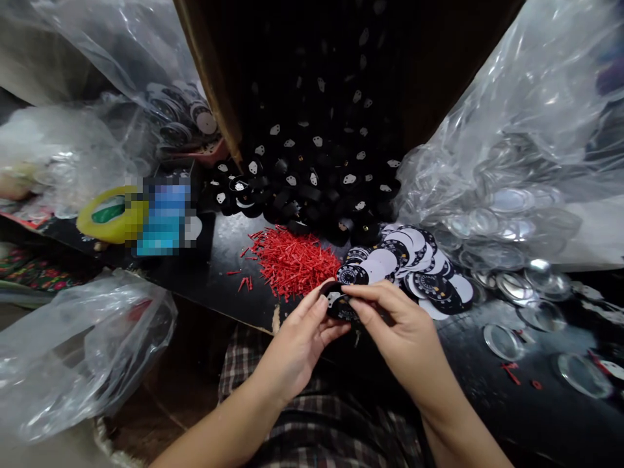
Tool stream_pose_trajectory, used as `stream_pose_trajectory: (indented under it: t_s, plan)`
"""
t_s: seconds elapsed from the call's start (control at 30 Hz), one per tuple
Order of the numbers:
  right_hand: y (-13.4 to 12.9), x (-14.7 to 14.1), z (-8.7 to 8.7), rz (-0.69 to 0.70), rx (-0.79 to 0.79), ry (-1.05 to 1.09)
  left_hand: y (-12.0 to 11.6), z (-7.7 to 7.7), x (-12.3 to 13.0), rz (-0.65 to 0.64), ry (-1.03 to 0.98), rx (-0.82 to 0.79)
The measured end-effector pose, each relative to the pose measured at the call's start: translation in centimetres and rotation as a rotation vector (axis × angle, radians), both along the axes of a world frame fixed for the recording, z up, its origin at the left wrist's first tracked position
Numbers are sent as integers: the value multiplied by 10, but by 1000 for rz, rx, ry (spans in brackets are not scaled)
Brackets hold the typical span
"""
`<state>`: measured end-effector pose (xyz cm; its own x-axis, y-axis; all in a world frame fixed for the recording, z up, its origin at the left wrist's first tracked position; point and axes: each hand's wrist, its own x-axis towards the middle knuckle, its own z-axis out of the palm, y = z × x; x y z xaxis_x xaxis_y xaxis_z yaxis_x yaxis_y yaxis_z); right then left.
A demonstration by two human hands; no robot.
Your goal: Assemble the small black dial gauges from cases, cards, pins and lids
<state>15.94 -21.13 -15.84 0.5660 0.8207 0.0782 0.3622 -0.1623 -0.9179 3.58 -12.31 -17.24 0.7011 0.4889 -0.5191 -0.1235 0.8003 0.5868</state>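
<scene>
Between my hands, above the table's front edge, is a small round black case (332, 300) with a white plate on it. My left hand (305, 331) is closed round its left side, thumb on top. At its right side, the thumb and fingers of my right hand (394, 322) pinch the rim, where a dark disc with fine markings shows partly under the fingers. Just behind lies a heap of small red pointed pieces (292, 260). Black and white printed discs (414, 260) are piled to the right of the heap, close behind my right hand.
Many black round cases (312, 188) spill from a dark box behind. Clear round covers (504, 341) lie at the right, beside a plastic bag (526, 130). At the left are a yellow tape roll (114, 214), a blurred blue item (166, 214) and another plastic bag (88, 344).
</scene>
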Motion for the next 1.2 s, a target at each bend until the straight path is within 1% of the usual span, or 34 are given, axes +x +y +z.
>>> stream_pose_trajectory:
  t_s: [0.03,0.1,0.2,0.27,0.37,0.6,0.77,0.9,0.97,1.1,1.2]
  plan:
    - [2,-2,2,9,8,-46,-2,0,0,-14,5,28]
    - [5,-4,3,-7,-28,-69,-4,0,0,-43,28,94]
    - [6,-4,1,-21,-109,-26,-4,-2,-1,-93,44,168]
    - [5,-2,-2,-18,-117,44,-3,-4,-2,-110,42,187]
    - [4,0,-7,-40,-106,157,-3,-4,-1,-106,54,170]
    - [3,4,-15,-41,-122,231,-5,-7,1,-108,46,91]
    - [2,7,-20,-38,-140,295,-2,-10,1,-163,58,117]
    - [2,7,-20,-60,-146,340,-2,-10,2,-173,66,131]
    - [2,6,-20,-61,-169,316,-2,-11,2,-182,75,177]
    - [0,6,-23,-23,-213,239,-1,-13,3,-211,113,336]
    - [-7,1,-25,4,-194,269,-3,-12,0,-259,129,480]
